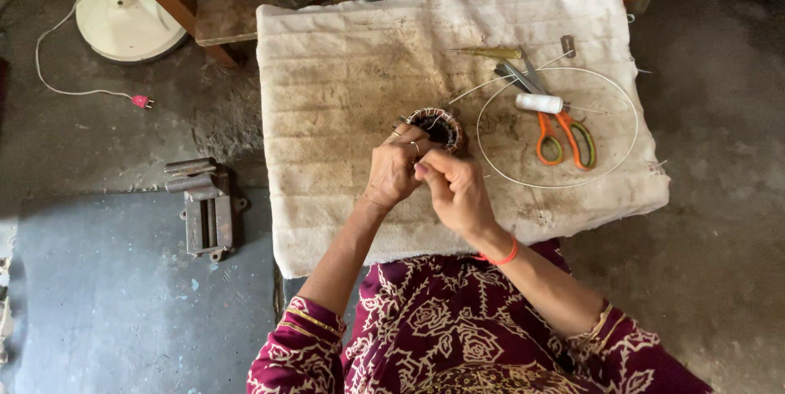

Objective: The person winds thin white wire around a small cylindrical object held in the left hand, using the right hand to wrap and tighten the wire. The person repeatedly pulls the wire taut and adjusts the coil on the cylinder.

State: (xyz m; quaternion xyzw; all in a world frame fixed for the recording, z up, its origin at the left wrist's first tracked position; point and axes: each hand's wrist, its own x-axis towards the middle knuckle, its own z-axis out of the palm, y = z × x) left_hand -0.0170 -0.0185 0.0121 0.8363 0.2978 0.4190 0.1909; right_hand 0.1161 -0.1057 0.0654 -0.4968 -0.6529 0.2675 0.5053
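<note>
- Sleeves (pixel 458 337) sit nearest us; below them a cloth (pixel 343 91) covers the work surface.
- Our left hand (pixel 394 169) grips the coil (pixel 435 127) mid-cloth; a loose hold could let it roll.
- Our right hand (pixel 455 190) pinches fine wire, which may snap if jerked.

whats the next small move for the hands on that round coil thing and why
Probably draw the pinched strand snug with the right hand while the left hand steadies the round wound coil. Both hands meet at the coil's near edge on the padded cloth, fingers pinched as if on a fine wire; the scissors lie untouched to the right.
</note>
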